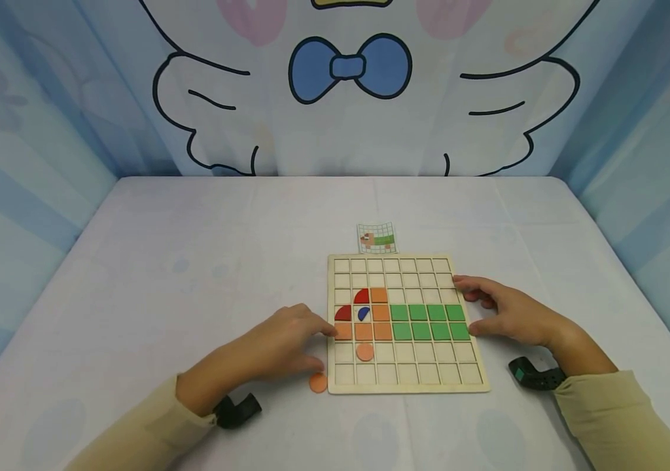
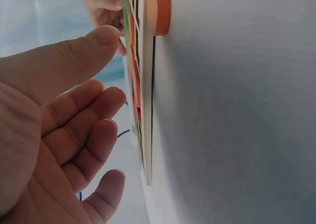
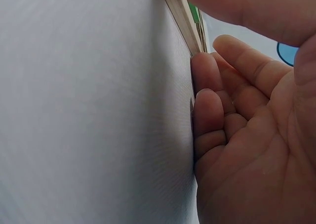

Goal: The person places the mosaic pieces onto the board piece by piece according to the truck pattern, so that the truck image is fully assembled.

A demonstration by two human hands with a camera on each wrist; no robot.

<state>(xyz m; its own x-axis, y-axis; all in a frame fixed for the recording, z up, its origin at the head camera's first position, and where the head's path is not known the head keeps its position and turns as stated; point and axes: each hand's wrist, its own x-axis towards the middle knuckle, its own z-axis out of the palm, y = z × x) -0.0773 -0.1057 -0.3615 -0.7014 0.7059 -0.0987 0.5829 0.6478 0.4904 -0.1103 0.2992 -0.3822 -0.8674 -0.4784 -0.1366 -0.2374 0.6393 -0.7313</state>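
Note:
A wooden grid board (image 1: 417,374) lies flat on the table. Green squares (image 1: 427,322) fill part of two rows, joined on their left by orange squares (image 1: 381,313). Two red quarter-rounds (image 1: 343,314) and a small blue half-round (image 1: 363,314) sit near them. One orange disc (image 1: 365,352) is in a cell below. Another orange disc (image 1: 318,383) lies on the table against the board's lower left corner. My left hand (image 1: 281,341) hovers at the left edge, fingers loosely bent, nothing in its grasp. My right hand (image 1: 514,313) rests fingertips and thumb along the right edge.
Behind the board lies a small gridded picture card (image 1: 377,238) showing a green and orange figure. A white cloth (image 1: 193,261) covers the table. Printed curtains (image 1: 347,131) hang at the back and sides. Each wrist wears a black device (image 1: 538,375).

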